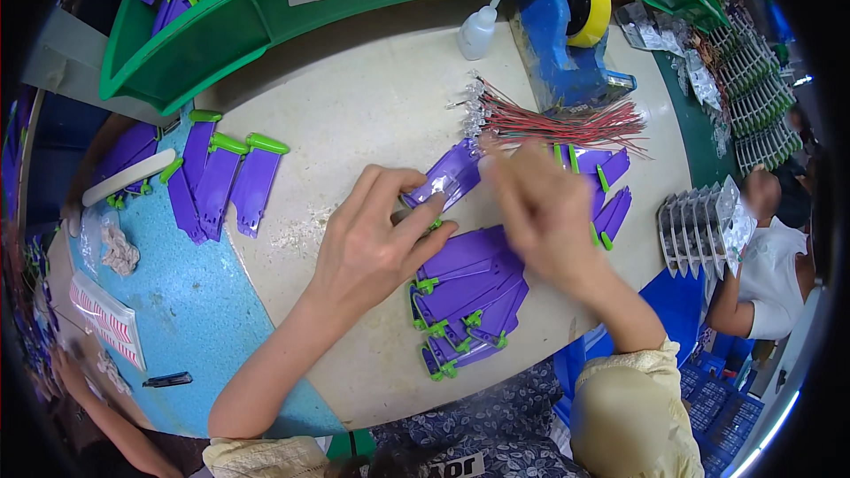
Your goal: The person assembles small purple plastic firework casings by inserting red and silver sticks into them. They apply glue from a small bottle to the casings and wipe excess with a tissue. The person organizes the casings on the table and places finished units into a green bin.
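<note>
Above the cream tabletop (328,97), the person's left hand (372,235), half curled, holds a purple piece (455,173); the right hand (542,208) (blurred) bends close by, its grip unclear.

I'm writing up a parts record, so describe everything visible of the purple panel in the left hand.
The purple panel is a flat, elongated piece that looks like glossy plastic, with pale reflections across its face. It slants, its far end toward the upper right, near the red and black wires. The fingers of the left hand hold its near end, where some bright green shows. The right hand is blurred beside the far end; whether it touches the panel cannot be told.
</note>
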